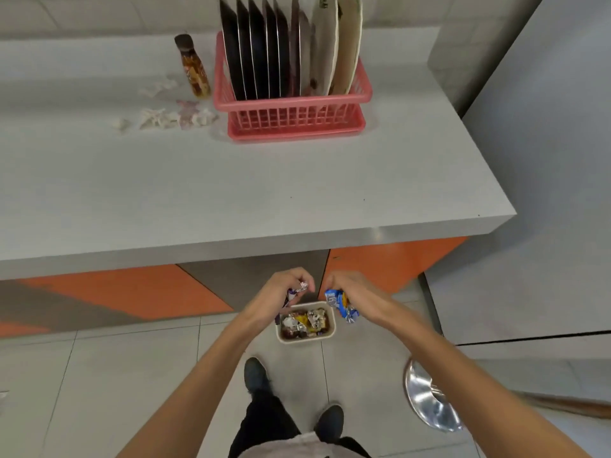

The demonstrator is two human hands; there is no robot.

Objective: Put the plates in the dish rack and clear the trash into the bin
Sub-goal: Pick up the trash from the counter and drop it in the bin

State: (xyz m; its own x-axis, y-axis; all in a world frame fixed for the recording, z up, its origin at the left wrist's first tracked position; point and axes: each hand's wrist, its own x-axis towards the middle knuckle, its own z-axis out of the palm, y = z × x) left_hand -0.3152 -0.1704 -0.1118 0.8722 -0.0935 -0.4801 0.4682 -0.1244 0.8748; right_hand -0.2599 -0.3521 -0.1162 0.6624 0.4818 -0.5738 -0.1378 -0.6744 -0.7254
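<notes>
Both hands hover over a small beige bin (331, 328) on the floor, which holds several crumpled wrappers. My left hand (281, 292) grips a purple and silver wrapper (299, 288) above the bin's left rim. Blue and orange wrappers (342, 304) are held in my right hand (347, 289) above the bin's right rim. On the counter at the back, a red dish rack (297, 117) holds several dark and cream plates (284, 44) standing upright. Scraps of white and pink paper trash (172, 115) lie on the counter left of the rack.
A brown bottle (193, 66) stands left of the rack. The grey counter (264, 193) ends at a corner on the right, with orange cabinet fronts (115, 292) below. A shiny metal lid (429, 398) lies on the tiled floor at the right. My shoes (256, 375) stand behind the bin.
</notes>
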